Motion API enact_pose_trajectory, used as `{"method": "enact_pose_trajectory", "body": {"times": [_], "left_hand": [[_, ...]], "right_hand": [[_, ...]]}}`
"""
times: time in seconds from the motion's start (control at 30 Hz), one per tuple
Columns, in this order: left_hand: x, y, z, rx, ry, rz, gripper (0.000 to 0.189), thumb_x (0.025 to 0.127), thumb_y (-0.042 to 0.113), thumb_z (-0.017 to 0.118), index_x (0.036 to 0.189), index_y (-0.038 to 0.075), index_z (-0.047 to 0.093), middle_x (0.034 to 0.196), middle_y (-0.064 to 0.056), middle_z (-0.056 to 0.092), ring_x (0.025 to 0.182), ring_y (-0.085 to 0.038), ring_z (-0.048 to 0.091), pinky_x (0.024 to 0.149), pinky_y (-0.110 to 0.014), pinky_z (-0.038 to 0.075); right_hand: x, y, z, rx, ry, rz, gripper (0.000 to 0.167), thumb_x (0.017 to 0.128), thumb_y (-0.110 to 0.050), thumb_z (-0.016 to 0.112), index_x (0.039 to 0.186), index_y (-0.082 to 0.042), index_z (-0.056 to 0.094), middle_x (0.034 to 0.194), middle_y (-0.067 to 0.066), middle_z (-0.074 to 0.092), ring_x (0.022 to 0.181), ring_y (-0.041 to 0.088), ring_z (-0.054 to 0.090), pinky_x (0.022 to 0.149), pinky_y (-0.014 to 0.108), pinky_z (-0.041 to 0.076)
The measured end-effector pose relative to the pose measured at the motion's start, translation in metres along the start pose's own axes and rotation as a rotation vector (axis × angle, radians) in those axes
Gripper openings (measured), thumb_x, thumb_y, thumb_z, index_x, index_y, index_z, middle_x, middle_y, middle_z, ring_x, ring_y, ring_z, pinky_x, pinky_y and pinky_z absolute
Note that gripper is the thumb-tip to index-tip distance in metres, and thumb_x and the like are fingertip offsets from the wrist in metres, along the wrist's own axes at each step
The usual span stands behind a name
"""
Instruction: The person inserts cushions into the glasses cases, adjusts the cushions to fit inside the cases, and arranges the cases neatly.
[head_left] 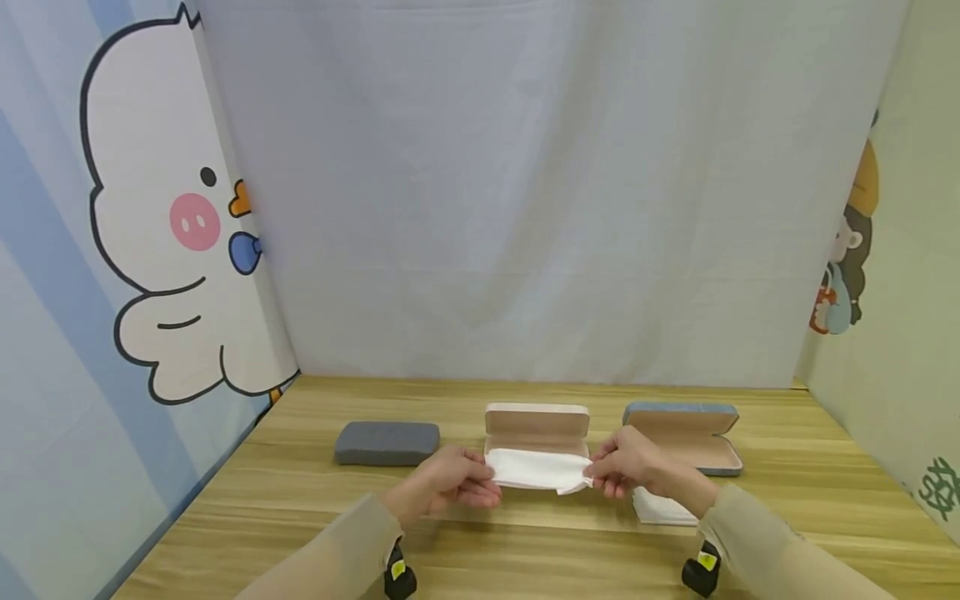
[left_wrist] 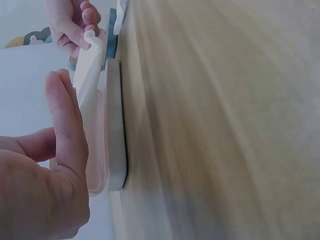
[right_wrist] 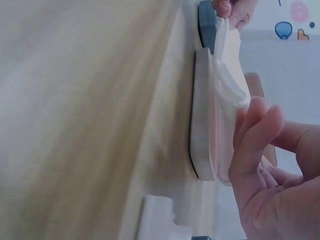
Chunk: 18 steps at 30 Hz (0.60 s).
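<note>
Between my two hands a folded white cloth [head_left: 534,469] is stretched flat, with a small flap hanging at its right lower edge. My left hand [head_left: 456,477] pinches its left end. At the other end, the thumb and fingers of my right hand [head_left: 628,463] pinch a corner. Just behind and below the cloth is an open white glasses case [head_left: 537,423] with a pink lining, its lid raised at the back. In the right wrist view the cloth [right_wrist: 230,65] sits over the case's bottom half [right_wrist: 201,120], partly hiding the inside.
On the left lies a closed grey glasses case [head_left: 387,443]. A blue glasses case [head_left: 681,408] stands open on the right, with another folded white cloth [head_left: 662,509] in front of it, partly hidden by my right forearm. A pale curtain [head_left: 540,208] hangs behind the wooden table [head_left: 525,558].
</note>
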<state>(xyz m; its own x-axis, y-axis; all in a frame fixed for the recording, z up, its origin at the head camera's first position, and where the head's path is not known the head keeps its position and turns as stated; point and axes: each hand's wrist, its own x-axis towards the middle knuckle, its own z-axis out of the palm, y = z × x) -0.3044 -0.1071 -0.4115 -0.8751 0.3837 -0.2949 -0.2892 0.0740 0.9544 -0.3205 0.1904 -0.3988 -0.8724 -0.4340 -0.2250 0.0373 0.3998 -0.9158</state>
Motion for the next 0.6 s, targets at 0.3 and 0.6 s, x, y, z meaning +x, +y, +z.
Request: {"method": "enact_pose_trajectory", "body": {"times": [0.3, 0.6], "left_hand": [[0.017, 0.008, -0.007, 0.017, 0.018, 0.041, 0.006, 0.096, 0.002, 0.053, 0.097, -0.003, 0.054, 0.067, -0.007, 0.069, 0.060, -0.012, 0.070, 0.057, -0.021, 0.059], [0.031, 0.004, -0.012, 0.001, 0.054, 0.037, 0.013, 0.096, 0.000, 0.053, 0.105, -0.009, 0.054, 0.067, -0.008, 0.069, 0.059, -0.013, 0.069, 0.057, -0.022, 0.060]], "right_hand": [[0.022, -0.002, -0.012, 0.050, 0.022, 0.048, 0.015, 0.088, -0.006, 0.067, 0.094, 0.007, 0.064, 0.061, 0.000, 0.064, 0.045, 0.001, 0.051, 0.042, 0.013, 0.045], [0.035, 0.006, -0.010, 0.083, 0.051, 0.059, 0.011, 0.088, -0.004, 0.066, 0.091, 0.007, 0.064, 0.063, 0.000, 0.065, 0.046, 0.001, 0.054, 0.043, 0.012, 0.044]]}}
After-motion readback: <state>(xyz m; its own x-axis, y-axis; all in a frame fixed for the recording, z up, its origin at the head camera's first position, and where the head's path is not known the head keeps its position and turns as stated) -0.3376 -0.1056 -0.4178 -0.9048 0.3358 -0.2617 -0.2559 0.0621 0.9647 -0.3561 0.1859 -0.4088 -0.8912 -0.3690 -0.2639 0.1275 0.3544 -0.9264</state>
